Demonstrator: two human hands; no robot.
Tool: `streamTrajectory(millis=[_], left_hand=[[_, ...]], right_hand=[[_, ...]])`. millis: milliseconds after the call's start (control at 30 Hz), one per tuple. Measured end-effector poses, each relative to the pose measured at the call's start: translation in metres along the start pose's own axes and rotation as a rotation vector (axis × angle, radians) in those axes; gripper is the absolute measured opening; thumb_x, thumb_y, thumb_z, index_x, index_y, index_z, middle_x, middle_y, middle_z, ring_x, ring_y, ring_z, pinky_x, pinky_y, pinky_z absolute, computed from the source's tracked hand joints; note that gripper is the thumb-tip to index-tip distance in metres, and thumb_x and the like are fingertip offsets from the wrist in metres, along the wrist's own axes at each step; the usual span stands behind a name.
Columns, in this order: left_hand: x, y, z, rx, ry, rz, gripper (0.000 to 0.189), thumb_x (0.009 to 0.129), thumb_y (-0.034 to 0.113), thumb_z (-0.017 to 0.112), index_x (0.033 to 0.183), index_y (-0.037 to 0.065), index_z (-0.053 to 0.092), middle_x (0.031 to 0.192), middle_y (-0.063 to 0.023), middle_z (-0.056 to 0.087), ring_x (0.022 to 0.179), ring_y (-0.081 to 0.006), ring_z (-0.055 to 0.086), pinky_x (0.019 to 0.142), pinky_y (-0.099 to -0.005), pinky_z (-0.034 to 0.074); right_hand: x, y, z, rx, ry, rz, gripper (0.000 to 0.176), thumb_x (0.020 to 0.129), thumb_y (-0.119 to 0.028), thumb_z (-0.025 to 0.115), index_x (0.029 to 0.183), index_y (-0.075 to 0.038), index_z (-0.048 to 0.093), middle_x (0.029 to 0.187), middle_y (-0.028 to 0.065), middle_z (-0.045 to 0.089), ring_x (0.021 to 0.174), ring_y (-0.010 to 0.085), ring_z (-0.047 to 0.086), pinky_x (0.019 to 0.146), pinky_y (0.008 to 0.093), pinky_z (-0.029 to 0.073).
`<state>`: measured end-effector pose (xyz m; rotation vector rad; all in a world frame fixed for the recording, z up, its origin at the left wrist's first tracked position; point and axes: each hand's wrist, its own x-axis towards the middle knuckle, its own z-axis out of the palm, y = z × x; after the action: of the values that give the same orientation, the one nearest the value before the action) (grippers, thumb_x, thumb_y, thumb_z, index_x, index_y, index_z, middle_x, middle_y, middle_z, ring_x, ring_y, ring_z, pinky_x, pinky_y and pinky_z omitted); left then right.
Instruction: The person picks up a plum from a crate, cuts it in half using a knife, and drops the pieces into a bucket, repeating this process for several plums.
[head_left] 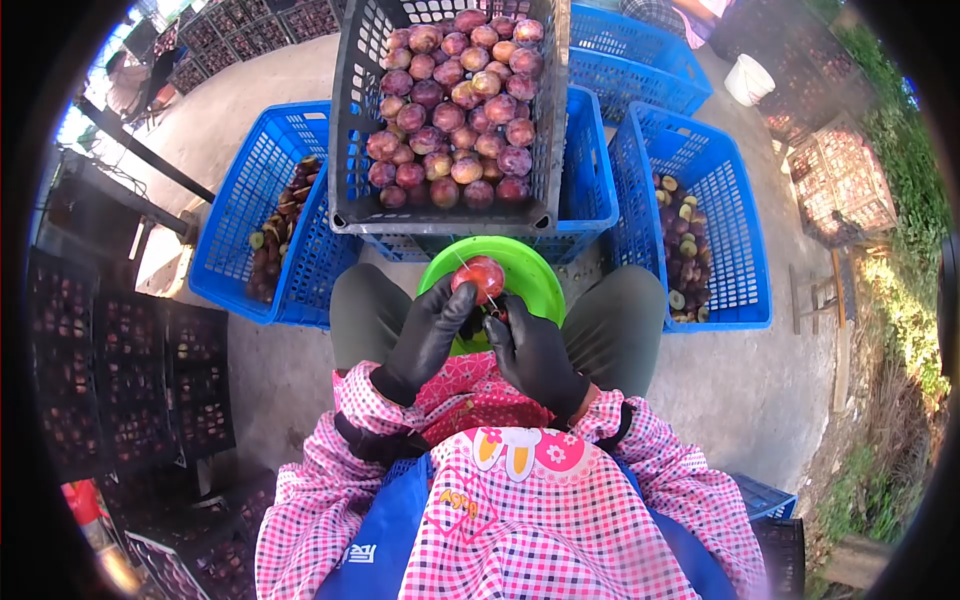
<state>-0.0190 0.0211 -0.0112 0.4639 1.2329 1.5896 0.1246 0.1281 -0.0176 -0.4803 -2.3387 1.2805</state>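
Your left hand (428,335) grasps a plum (478,277), held just above the green bowl (535,275) between your knees. Your right hand (535,355) is curled tight against the plum's near side. A thin pale line crosses the fruit. If that is a blade, a slip on wet skin could drive it into your left fingers, and a loose grip could send the plum past the bowl's rim. You cannot tell what the right hand grips, because the glove hides it. Your hands cover the bowl's contents, and the grey crate (350,120) of plums beyond is cut off at the far edge.
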Motion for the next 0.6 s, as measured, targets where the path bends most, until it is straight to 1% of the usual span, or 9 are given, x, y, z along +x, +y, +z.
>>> streamTrajectory(millis=[133,200,233,267,333,367,433,567,600], left_hand=[[0.002,-0.011,0.008,0.176,0.079,0.237,0.05,0.095,0.018,0.066,0.138,-0.001,0.048,0.125,-0.0111,0.062,0.112,-0.0178,0.06,0.098,-0.0334,0.048],[0.002,-0.003,0.003,0.709,0.1,0.427,0.05,0.095,0.02,0.067,0.137,0.0,0.049,0.125,-0.0111,0.062,0.114,-0.0186,0.059,0.099,-0.0336,0.047],[0.005,-0.003,-0.002,0.709,0.095,0.429,0.05,0.095,0.02,0.067,0.137,0.0,0.049,0.125,-0.0111,0.062,0.114,-0.0186,0.059,0.099,-0.0336,0.047],[0.01,-0.007,-0.01,0.685,0.103,0.41,0.05,0.095,0.021,0.067,0.137,0.0,0.049,0.125,-0.0102,0.062,0.115,-0.019,0.059,0.1,-0.0337,0.046],[0.02,-0.018,-0.016,0.321,0.132,0.37,0.05,0.097,0.028,0.064,0.136,0.0,0.05,0.121,-0.009,0.063,0.107,-0.0195,0.062,0.096,-0.0327,0.048],[0.02,-0.019,-0.02,0.322,0.132,0.373,0.05,0.097,0.028,0.064,0.136,0.0,0.05,0.121,-0.009,0.063,0.107,-0.0195,0.062,0.096,-0.0327,0.048],[0.006,-0.018,-0.023,0.021,0.002,0.076,0.053,0.101,0.037,0.057,0.137,-0.001,0.049,0.118,-0.008,0.063,0.095,-0.0158,0.062,0.087,-0.0305,0.049],[0.0,-0.019,-0.004,-0.251,-0.221,-0.072,0.051,0.103,0.041,0.05,0.133,-0.001,0.05,0.114,-0.0087,0.062,0.085,-0.013,0.059,0.08,-0.0287,0.049],[-0.001,-0.018,-0.002,-0.171,-0.167,-0.084,0.044,0.104,0.039,0.048,0.126,0.001,0.052,0.111,-0.01,0.063,0.088,-0.0162,0.062,0.08,-0.0315,0.051]], right_hand=[[-0.001,0.008,0.002,0.218,-0.09,0.14,0.024,0.097,-0.021,0.058,0.109,-0.001,0.053,0.075,0.0217,0.063,0.067,0.0417,0.063,0.056,0.0482,0.046],[0.002,0.019,-0.001,0.376,-0.206,0.259,0.026,0.097,-0.023,0.059,0.109,-0.001,0.053,0.076,0.0204,0.063,0.066,0.0393,0.064,0.056,0.0461,0.047],[0.003,0.022,-0.003,0.536,-0.324,0.376,0.028,0.098,-0.026,0.06,0.11,-0.002,0.053,0.077,0.0191,0.064,0.066,0.0369,0.065,0.056,0.044,0.047],[0.006,0.008,-0.012,0.536,-0.322,0.376,0.028,0.098,-0.026,0.06,0.11,-0.002,0.053,0.077,0.0191,0.064,0.066,0.0369,0.065,0.056,0.044,0.047],[0.01,-0.02,-0.03,-0.065,0.025,-0.048,0.033,0.097,-0.03,0.062,0.11,-0.002,0.054,0.078,0.0162,0.064,0.066,0.0314,0.066,0.058,0.04,0.049],[0.017,-0.016,-0.033,-0.065,0.025,-0.051,0.033,0.097,-0.03,0.062,0.11,-0.002,0.054,0.078,0.0162,0.064,0.066,0.0314,0.066,0.058,0.04,0.049],[0.027,-0.004,-0.036,0.181,0.229,0.036,0.042,0.092,-0.037,0.07,0.11,-0.002,0.055,0.083,0.0148,0.065,0.07,0.0291,0.067,0.061,0.0375,0.051],[0.044,0.007,-0.034,-0.006,-0.104,-0.067,0.064,0.075,-0.048,0.083,0.111,-0.002,0.057,0.094,0.0164,0.067,0.076,0.0318,0.069,0.066,0.0389,0.052],[0.04,0.006,-0.035,0.022,-0.159,0.097,0.067,0.073,-0.049,0.084,0.111,-0.001,0.057,0.092,0.0171,0.067,0.076,0.0319,0.069,0.068,0.0396,0.053]])
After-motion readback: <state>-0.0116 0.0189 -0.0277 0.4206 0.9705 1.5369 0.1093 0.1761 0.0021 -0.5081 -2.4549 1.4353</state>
